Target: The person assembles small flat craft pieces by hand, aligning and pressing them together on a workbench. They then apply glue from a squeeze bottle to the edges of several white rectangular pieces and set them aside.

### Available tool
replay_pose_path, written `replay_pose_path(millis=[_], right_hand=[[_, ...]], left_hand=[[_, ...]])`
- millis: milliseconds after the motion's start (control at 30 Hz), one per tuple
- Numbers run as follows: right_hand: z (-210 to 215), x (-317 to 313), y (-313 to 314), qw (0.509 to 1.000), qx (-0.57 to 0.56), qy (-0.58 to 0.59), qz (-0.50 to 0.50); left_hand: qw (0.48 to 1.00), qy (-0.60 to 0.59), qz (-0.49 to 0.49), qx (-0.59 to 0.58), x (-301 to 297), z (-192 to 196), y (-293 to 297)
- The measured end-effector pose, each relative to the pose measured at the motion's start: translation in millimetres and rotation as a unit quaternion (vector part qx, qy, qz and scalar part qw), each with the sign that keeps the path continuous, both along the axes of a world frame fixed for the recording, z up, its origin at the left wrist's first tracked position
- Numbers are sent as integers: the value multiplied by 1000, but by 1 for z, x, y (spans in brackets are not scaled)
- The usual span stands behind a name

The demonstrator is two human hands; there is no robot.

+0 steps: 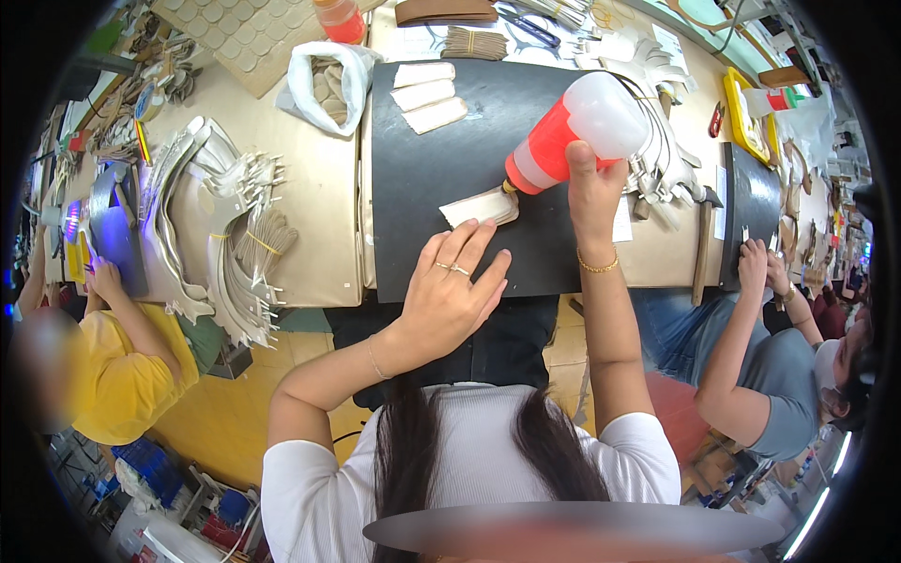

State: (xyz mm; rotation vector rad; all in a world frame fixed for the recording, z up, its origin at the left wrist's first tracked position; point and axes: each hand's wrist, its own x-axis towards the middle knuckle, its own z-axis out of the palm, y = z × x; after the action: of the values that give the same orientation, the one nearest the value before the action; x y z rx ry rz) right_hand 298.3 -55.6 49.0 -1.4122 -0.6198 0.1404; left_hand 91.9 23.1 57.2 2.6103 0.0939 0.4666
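Observation:
My right hand point(593, 202) is closed around a squeeze bottle point(542, 141) of clear plastic with red liquid in it. The bottle is tilted, its nozzle down at the right end of a cream, layered strip-like piece point(481, 206). That piece lies on a black mat point(413, 169). Over its near edge my left hand point(452, 286) reaches with fingers stretched out and spread, the fingertips at or on the piece; nothing is gripped in them. Several similar cream pieces point(427, 97) lie side by side at the mat's far left.
Left of the mat stands a white plastic bag point(317, 98) of beige pieces, with bundled pale strips point(230, 244) further left. A hammer point(704, 235) and more pale strips point(662, 141) lie to the right. Co-workers in yellow point(131, 366) and grey-blue point(741, 394) sit either side.

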Motion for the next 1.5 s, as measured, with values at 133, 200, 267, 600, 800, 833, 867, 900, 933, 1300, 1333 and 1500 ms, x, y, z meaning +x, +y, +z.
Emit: replay_pose_path(millis=[133,200,267,600,800,833,867,900,933,1300,1333,1500], right_hand=[[4,1,5,999,-25,-17,13],[4,1,6,999,-27,-7,33],[2,-1,9,998,-31,-3,46],[4,-26,40,990,-66,7,124],[1,-41,50,982,-97,-22,161],[-1,-42,50,987,-69,-26,143],[-2,-40,48,994,-7,30,107],[-3,-36,45,992,54,86,71],[-3,-28,39,985,97,134,49],[-6,-4,-3,1000,8,-23,-13],[-6,-5,-3,999,3,-40,-11],[-4,-13,-13,997,16,-79,-7]], left_hand=[[1000,16,-5,2,-1,-5,-2],[1000,15,-8,3,-2,-8,-2],[1000,14,-10,10,-3,-11,-2],[1000,-5,-23,1,-3,-11,0],[1000,-17,-21,-6,-1,-10,0],[1000,-16,-22,-9,-2,-10,1],[1000,-15,-23,-12,-2,-10,1],[1000,-11,-20,-15,-2,-10,2],[1000,-7,-17,-18,-2,-11,2],[1000,5,-13,-14,1,-8,3],[1000,5,-10,-16,1,-6,3],[1000,8,-11,-23,3,1,6]])
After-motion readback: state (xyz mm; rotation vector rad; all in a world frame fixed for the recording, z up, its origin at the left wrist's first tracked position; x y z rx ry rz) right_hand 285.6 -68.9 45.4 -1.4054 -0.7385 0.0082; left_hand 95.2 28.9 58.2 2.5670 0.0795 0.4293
